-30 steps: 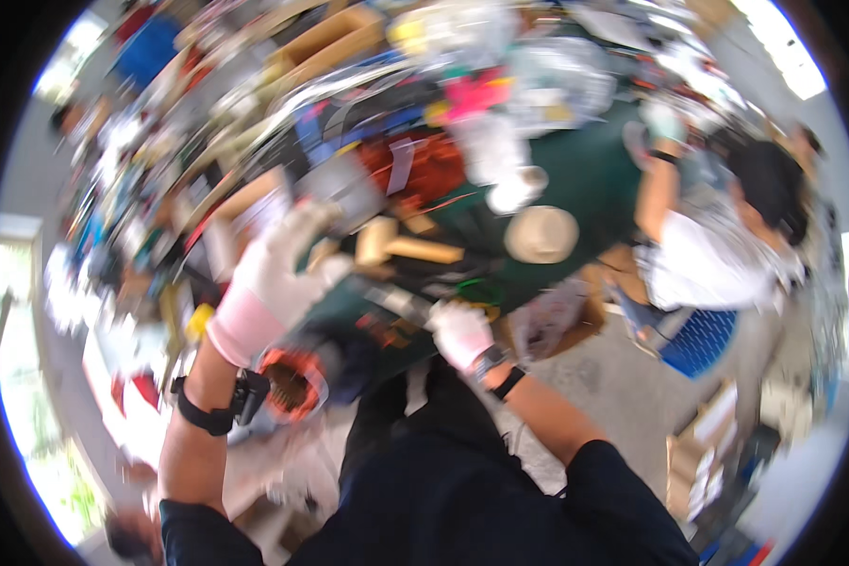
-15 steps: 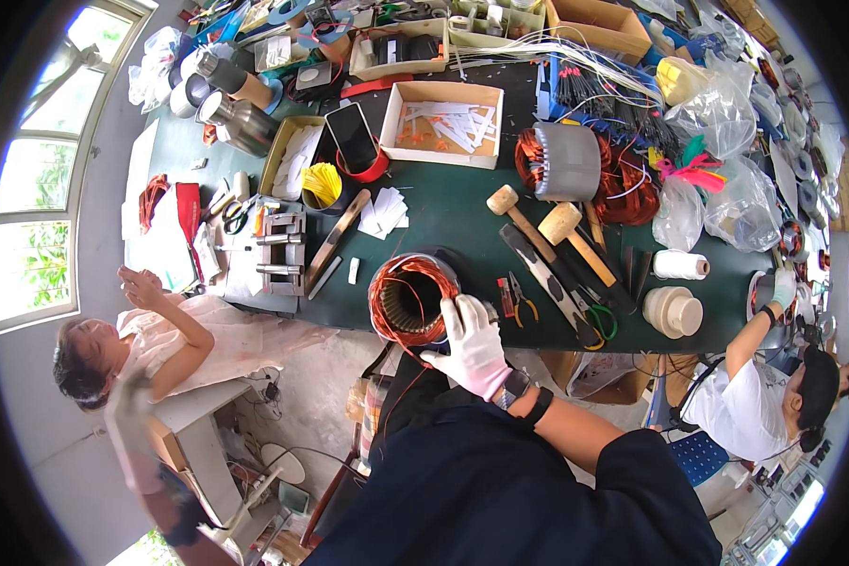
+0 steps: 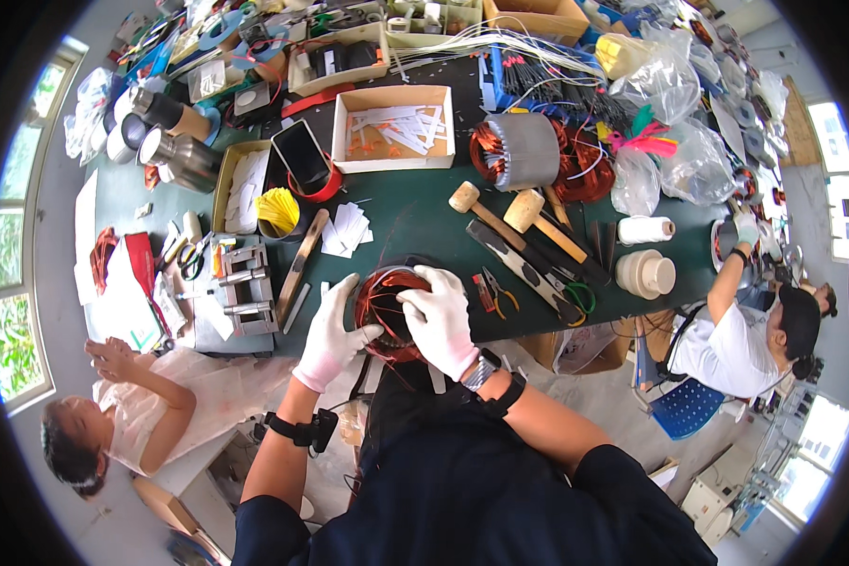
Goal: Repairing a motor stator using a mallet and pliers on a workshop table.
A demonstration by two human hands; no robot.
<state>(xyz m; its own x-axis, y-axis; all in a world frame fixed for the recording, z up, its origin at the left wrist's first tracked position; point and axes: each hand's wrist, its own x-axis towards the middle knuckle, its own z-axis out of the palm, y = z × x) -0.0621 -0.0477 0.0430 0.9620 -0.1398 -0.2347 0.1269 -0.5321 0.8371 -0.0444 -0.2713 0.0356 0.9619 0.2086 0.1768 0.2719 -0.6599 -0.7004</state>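
A stator (image 3: 395, 278) with reddish copper windings stands at the front edge of the bench, its round opening facing up. Thin loose copper wires cross the opening and rise above it. My left hand (image 3: 335, 338), in a white glove, is at the stator's left side, thumb and fingers apart. The gloved right hand (image 3: 441, 323) curls over the right rim, fingers bent onto the windings; its fingertips are partly hidden.
Two wooden mallets (image 3: 528, 215), pliers (image 3: 500, 294) and green-handled scissors (image 3: 580, 300) lie right. Behind are a second stator (image 3: 521, 151) and a box of paper strips (image 3: 393, 168). A metal fixture (image 3: 246, 291) stands left. Co-workers are at left (image 3: 174, 391) and right (image 3: 736, 349).
My left hand has come from the far lower left, off the bench, to the stator. My right hand has shifted from resting on the rim to curling over it. The view has turned.
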